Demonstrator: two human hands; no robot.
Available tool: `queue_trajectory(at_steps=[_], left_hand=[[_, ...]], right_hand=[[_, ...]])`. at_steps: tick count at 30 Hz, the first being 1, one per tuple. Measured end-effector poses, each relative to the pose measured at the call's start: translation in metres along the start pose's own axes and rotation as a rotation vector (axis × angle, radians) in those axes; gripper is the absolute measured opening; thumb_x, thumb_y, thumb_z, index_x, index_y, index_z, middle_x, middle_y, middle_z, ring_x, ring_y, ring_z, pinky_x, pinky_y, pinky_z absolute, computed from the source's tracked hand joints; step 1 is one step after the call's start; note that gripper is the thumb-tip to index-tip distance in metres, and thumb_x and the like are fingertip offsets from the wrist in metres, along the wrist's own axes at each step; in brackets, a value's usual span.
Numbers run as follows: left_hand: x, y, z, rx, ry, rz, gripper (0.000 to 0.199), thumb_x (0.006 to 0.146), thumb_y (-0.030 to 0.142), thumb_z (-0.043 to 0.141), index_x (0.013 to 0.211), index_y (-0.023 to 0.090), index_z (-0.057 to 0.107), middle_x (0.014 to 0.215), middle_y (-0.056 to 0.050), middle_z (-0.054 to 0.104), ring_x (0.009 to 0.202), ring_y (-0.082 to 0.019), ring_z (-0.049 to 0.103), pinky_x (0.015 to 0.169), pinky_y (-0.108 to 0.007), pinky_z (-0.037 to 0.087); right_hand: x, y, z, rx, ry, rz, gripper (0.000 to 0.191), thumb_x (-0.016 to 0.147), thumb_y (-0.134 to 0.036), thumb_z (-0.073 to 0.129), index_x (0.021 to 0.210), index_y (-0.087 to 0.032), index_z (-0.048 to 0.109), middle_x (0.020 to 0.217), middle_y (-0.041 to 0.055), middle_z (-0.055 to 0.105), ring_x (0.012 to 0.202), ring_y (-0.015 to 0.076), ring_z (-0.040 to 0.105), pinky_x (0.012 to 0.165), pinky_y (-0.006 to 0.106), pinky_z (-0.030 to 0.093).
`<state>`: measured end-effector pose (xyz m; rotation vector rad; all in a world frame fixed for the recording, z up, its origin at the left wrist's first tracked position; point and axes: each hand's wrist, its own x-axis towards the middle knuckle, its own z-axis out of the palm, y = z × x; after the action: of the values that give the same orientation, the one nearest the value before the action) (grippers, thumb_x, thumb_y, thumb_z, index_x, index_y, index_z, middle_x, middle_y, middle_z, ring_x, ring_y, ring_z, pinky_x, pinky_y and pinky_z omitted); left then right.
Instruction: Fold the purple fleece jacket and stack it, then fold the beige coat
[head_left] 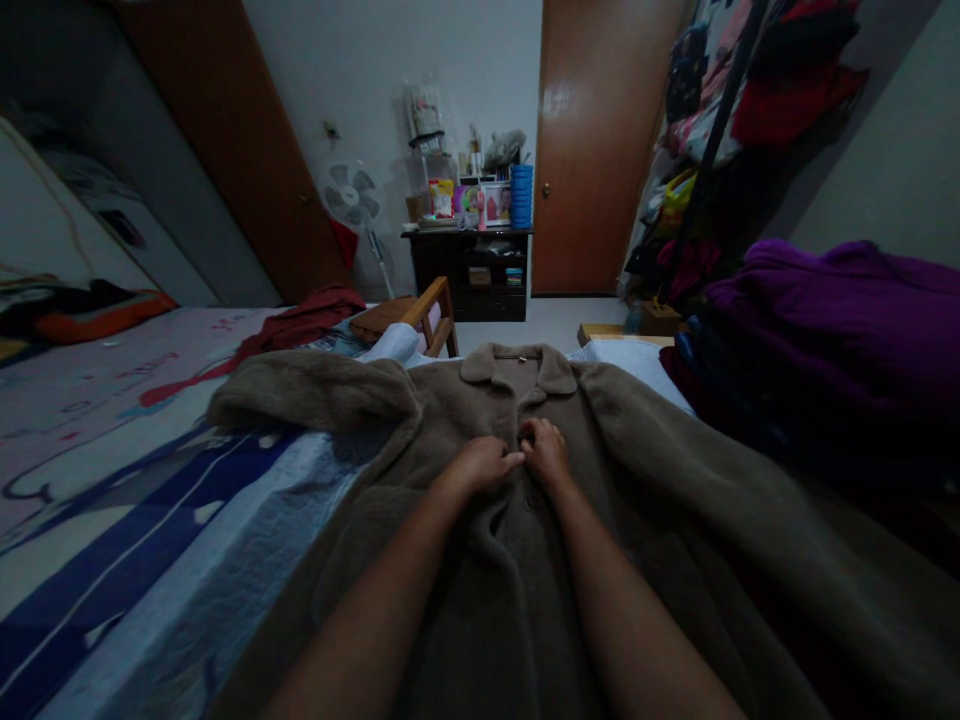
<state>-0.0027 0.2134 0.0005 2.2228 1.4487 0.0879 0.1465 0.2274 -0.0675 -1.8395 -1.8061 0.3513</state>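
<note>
A brown fleecy coat (pixel 637 420) lies spread on its back, its collar away from me and its sleeves out to both sides. My left hand (pixel 487 463) is closed on the coat's front edge, a little below the collar. Close beside it, my right hand (pixel 543 450) pinches the other front edge, fingers curled. The fingertips of both hands almost meet at the front opening. Whatever lies between them, such as a button, is hidden. Below the hands the front gapes slightly, and a button (pixel 531 500) shows near my right wrist.
A patterned bed sheet (pixel 90 400) stretches to the left. On the right is a pile of folded clothes with a purple garment (pixel 847 310) on top. Beyond the coat stand a wooden chair (pixel 442 315), a white fan (pixel 354 195) and a dark cabinet (pixel 469 270).
</note>
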Motion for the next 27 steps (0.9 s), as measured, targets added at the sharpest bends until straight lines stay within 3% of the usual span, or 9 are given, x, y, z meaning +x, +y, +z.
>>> queue_trajectory(at_steps=[4,8,12,16,21,27], left_hand=[[0.034,0.0,0.006,0.061,0.251,-0.085,0.04,0.08,0.045,0.059,0.107,0.016,0.065,0.114,-0.013,0.065,0.11,-0.026,0.059,0.095,-0.032,0.043],[0.051,-0.006,0.026,-0.037,0.338,-0.154,0.05,0.08,0.044,0.061,0.121,0.015,0.058,0.123,-0.012,0.06,0.115,-0.024,0.056,0.098,-0.029,0.041],[0.053,-0.014,0.04,-0.098,0.43,-0.202,0.04,0.083,0.028,0.055,0.122,0.02,0.058,0.123,-0.009,0.06,0.11,-0.021,0.06,0.095,-0.029,0.044],[0.052,-0.021,0.041,-0.213,0.439,-0.186,0.044,0.078,0.017,0.054,0.122,0.021,0.06,0.121,-0.007,0.064,0.109,-0.02,0.061,0.095,-0.028,0.045],[0.053,-0.028,0.035,-0.383,0.409,-0.112,0.041,0.071,0.012,0.054,0.111,0.019,0.065,0.109,-0.003,0.07,0.099,-0.019,0.063,0.088,-0.027,0.048],[0.049,-0.03,0.018,-0.393,0.36,-0.023,0.034,0.066,0.009,0.052,0.095,0.018,0.067,0.089,-0.001,0.072,0.079,-0.016,0.064,0.072,-0.022,0.047]], right_hand=[[0.003,0.005,0.003,0.047,-0.006,-0.007,0.024,0.08,-0.015,0.053,0.1,-0.021,0.064,0.105,0.0055,0.063,0.1,0.0202,0.055,0.09,0.028,0.04],[0.006,0.011,0.006,0.102,0.009,-0.023,0.037,0.074,-0.006,0.048,0.104,-0.02,0.065,0.108,0.0068,0.064,0.103,0.0198,0.056,0.093,0.029,0.041],[0.019,0.014,0.001,0.075,-0.024,0.025,0.049,0.069,0.0,0.043,0.11,-0.018,0.065,0.115,0.0082,0.062,0.107,0.018,0.056,0.096,0.026,0.04],[0.042,0.013,-0.006,-0.008,-0.05,0.105,0.047,0.076,-0.003,0.042,0.114,-0.019,0.065,0.123,0.009,0.061,0.115,0.0216,0.052,0.098,0.031,0.037],[0.068,0.007,-0.006,-0.096,-0.091,0.16,0.045,0.084,-0.018,0.048,0.127,-0.025,0.058,0.143,0.0072,0.047,0.123,0.031,0.045,0.096,0.043,0.039],[0.085,0.004,0.003,-0.159,-0.081,0.14,0.046,0.085,-0.035,0.055,0.129,-0.018,0.052,0.14,0.0138,0.048,0.127,0.0316,0.042,0.099,0.044,0.037]])
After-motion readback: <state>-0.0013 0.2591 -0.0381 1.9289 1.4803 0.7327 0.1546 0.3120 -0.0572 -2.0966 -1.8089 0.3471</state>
